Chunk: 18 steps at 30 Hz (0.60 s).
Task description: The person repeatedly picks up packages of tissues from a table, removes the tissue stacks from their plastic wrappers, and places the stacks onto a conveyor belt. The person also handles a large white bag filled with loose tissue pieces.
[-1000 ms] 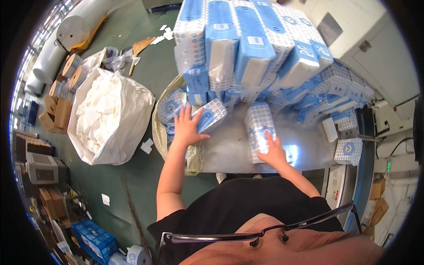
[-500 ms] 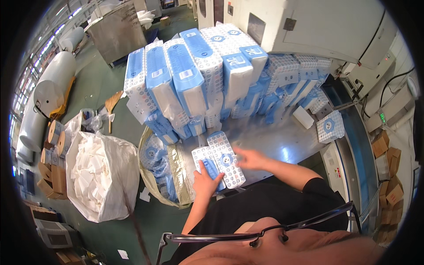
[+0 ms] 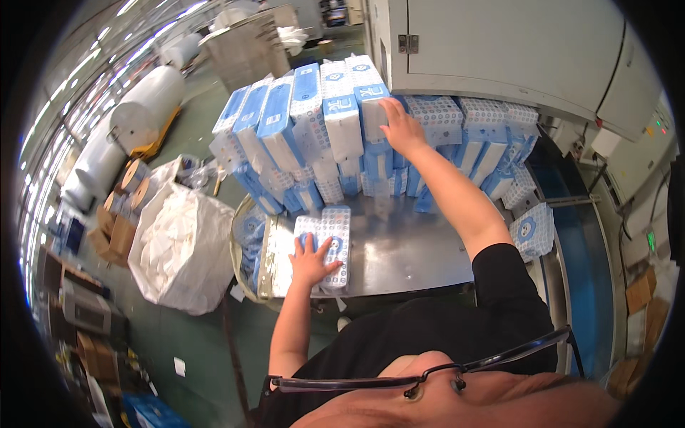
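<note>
My left hand (image 3: pixel 312 258) lies flat, fingers spread, on two white packs with blue dots (image 3: pixel 332 232) that lie side by side on the steel table (image 3: pixel 407 250). My right hand (image 3: pixel 401 125) reaches far forward and rests on the top of a blue-and-white pack (image 3: pixel 372 107) in the tall leaning stack of packs (image 3: pixel 300 135) at the table's back. More dotted packs (image 3: pixel 485 135) are piled to the right of that hand.
A big white sack (image 3: pixel 182 246) stands on the floor to the left, with an open bag of packs (image 3: pixel 250 239) beside the table. A grey cabinet (image 3: pixel 499 50) rises behind the stack. One pack (image 3: pixel 533 230) lies at the table's right edge. Cardboard boxes (image 3: pixel 118 214) sit far left.
My right hand has left the flat packs and stretched forward to the top of the stack. My left hand stays on the two packs. The view has tilted forward.
</note>
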{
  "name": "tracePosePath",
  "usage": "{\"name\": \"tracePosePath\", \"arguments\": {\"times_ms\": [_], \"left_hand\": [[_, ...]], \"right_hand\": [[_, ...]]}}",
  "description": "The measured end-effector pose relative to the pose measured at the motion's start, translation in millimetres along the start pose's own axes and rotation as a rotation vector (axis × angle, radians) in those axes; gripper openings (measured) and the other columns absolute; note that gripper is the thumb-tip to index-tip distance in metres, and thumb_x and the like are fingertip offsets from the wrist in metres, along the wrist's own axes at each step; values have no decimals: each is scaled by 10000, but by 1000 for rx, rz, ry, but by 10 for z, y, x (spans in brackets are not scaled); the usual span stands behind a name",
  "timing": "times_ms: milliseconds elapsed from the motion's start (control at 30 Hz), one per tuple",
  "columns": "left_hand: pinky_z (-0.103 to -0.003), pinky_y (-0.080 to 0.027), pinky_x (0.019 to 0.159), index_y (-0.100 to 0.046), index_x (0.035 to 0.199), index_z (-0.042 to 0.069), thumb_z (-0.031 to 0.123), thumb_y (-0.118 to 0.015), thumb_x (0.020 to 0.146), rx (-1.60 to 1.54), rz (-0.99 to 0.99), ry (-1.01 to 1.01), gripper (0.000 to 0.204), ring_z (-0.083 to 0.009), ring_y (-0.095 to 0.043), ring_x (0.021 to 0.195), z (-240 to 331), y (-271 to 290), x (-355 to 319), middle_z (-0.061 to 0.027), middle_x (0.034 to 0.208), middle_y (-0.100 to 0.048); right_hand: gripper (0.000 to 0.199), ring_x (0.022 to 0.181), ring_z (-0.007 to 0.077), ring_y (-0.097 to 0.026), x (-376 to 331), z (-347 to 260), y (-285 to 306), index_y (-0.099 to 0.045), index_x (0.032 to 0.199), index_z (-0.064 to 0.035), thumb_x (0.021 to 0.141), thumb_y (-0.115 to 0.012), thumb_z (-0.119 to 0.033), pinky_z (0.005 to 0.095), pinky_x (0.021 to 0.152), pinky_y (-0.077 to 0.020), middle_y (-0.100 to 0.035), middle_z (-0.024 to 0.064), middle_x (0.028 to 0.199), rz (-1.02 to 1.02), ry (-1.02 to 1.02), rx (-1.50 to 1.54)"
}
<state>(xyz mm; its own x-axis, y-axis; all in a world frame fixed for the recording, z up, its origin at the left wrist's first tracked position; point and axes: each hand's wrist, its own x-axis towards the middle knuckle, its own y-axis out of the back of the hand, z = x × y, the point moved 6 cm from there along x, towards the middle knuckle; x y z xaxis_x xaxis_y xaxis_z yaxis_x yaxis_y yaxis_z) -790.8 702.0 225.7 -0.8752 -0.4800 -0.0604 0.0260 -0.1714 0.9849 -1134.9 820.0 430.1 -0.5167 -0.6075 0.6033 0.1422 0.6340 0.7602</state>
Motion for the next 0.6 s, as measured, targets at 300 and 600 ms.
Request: {"name": "tracePosePath", "arguments": {"times_ms": [300, 600], "left_hand": [[-741, -116, 1073, -381, 1439, 494, 708, -547, 816, 1, -112, 304, 679, -365, -66, 1492, 124, -80, -144, -45, 1617, -188], [-737, -101, 1067, -504, 1384, 381, 670, -543, 835, -77, 84, 490, 622, -423, -106, 1466, 241, -78, -244, -149, 1579, -240]], "right_hand": [[742, 1113, 353, -603, 294, 64, 68, -188, 1513, -199, 906, -613, -168, 473, 841, -536, -340, 74, 1500, -358, 75, -98], [145, 898, 356, -588, -230, 39, 574, -609, 853, -68, 859, -650, -207, 458, 742, -495, -549, 132, 974, -34, 240, 132]]}}
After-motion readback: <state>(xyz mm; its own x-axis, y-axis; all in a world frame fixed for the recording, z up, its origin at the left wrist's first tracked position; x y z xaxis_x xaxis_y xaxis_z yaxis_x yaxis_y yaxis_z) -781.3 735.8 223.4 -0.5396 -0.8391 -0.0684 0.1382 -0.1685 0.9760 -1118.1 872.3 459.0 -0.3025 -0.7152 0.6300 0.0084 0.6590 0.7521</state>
